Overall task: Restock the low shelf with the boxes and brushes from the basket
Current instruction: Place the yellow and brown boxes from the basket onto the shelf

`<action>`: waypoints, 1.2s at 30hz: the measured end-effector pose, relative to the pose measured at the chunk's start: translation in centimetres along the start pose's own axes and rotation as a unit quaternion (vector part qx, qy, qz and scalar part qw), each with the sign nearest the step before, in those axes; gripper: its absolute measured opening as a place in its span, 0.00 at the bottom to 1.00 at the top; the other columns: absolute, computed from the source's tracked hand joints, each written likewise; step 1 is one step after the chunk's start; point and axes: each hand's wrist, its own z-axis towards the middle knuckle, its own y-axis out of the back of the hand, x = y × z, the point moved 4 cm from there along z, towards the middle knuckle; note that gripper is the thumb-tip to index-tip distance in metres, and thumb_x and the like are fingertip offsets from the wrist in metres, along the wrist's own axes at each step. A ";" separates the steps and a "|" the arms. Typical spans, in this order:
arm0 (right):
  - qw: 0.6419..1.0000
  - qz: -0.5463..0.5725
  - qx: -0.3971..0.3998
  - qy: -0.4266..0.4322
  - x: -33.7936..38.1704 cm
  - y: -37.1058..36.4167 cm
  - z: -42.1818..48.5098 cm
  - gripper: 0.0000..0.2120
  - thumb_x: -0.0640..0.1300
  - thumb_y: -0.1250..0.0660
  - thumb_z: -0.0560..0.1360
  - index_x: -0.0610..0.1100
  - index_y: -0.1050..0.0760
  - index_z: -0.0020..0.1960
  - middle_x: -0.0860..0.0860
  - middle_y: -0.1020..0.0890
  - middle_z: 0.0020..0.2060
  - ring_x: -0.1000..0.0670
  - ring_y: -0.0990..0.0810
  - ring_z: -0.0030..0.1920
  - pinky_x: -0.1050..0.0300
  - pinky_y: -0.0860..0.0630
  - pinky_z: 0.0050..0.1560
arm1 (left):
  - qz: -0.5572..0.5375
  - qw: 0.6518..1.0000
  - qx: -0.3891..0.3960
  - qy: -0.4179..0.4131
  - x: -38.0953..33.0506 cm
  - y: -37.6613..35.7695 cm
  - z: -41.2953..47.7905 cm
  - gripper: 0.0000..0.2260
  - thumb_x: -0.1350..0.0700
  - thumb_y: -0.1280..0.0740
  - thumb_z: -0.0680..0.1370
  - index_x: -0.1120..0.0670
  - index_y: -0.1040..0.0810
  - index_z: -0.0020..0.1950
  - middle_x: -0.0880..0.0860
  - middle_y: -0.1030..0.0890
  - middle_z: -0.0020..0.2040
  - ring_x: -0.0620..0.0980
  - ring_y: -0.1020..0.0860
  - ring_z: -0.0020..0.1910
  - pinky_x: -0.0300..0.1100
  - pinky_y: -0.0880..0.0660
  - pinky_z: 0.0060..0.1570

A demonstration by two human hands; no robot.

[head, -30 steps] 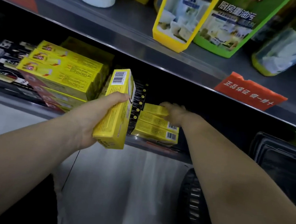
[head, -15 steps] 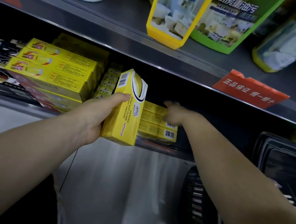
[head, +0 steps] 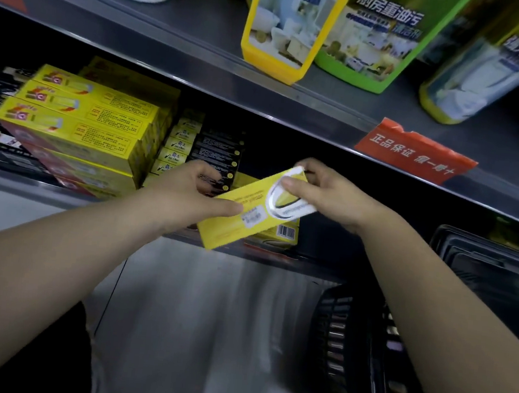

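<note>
The person is holding one yellow box [head: 232,228] with both hands, just in front of the low shelf [head: 308,265]. The left hand [head: 188,195] is gripping the near end, with the thumb lying across the printed face and the other fingers hidden behind the box. The right hand [head: 331,197] is pinching the far end, beside the white oval mark, between the thumb and the fingers. The box is tilting, with its right end higher than its left.

Directly behind it, a short stack of similar yellow boxes [head: 283,234] is lying on the shelf with a barcode facing out. Black boxes [head: 221,154] are standing just to the left of this stack, and a pile of longer yellow cartons [head: 83,120] is sitting further left. The dark basket [head: 341,349] is standing below on the right, and its contents are too blurred to tell.

The step in hand is probably laying this box on top of the stack. To do it well, the person should bring the box level first, line its long edges up with the boxes below, and slide it in gently from the front. Pushing too hard may shift the stack backward or knock the black boxes.
</note>
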 end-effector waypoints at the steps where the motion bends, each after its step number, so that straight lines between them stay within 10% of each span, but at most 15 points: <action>1: 1.000 0.007 -0.017 -0.014 -0.6 0.5 -0.4 0.08 0.49 0.33 0.76 0.47 0.27 0.53 0.55 0.18 0.43 0.59 0.19 0.42 0.68 0.24 0.44 | 0.005 1.000 0.004 0.009 0.2 0.2 0.1 0.26 0.51 0.23 0.66 0.50 0.27 0.61 0.49 0.23 0.54 0.45 0.23 0.47 0.39 0.26 0.39; 5: 0.998 0.044 -0.019 -0.038 -1.8 1.5 -2.1 0.10 0.46 0.34 0.76 0.48 0.27 0.57 0.53 0.17 0.46 0.58 0.18 0.46 0.67 0.23 0.46 | -0.099 0.992 0.059 0.047 0.8 -0.4 -0.2 0.23 0.61 0.26 0.69 0.55 0.26 0.62 0.56 0.19 0.53 0.53 0.19 0.50 0.46 0.19 0.45; 14: 0.964 -0.252 0.084 -0.008 0.6 0.6 -1.1 0.21 0.51 0.27 0.70 0.52 0.26 0.61 0.58 0.23 0.45 0.61 0.24 0.44 0.78 0.32 0.43 | -0.001 0.997 0.009 -0.077 0.2 -0.4 0.3 0.27 0.63 0.26 0.70 0.50 0.29 0.66 0.53 0.21 0.58 0.53 0.21 0.53 0.53 0.22 0.53; 18: 0.946 -0.320 -0.024 -0.041 -0.8 4.3 0.7 0.25 0.52 0.34 0.76 0.48 0.36 0.70 0.49 0.26 0.59 0.50 0.27 0.57 0.71 0.35 0.52 | 0.063 0.991 -0.013 -0.120 -0.1 -0.4 1.1 0.31 0.57 0.28 0.72 0.50 0.36 0.72 0.52 0.27 0.65 0.48 0.27 0.60 0.42 0.30 0.57; 22: 0.923 -0.362 -0.081 -0.100 -3.7 6.1 3.6 0.27 0.51 0.39 0.79 0.44 0.43 0.74 0.43 0.33 0.70 0.42 0.33 0.68 0.56 0.38 0.64 | 0.077 0.990 -0.005 -0.121 0.1 -0.7 1.5 0.24 0.57 0.29 0.73 0.51 0.30 0.67 0.50 0.25 0.61 0.46 0.27 0.56 0.40 0.30 0.55; 36: 0.906 -0.399 -0.008 -0.143 -9.6 0.4 11.0 0.25 0.49 0.43 0.81 0.53 0.45 0.76 0.42 0.38 0.72 0.41 0.31 0.67 0.53 0.32 0.63 | 0.084 0.990 -0.019 -0.114 -0.9 -1.5 2.3 0.08 0.57 0.32 0.73 0.48 0.25 0.49 0.46 0.22 0.50 0.46 0.22 0.51 0.46 0.25 0.56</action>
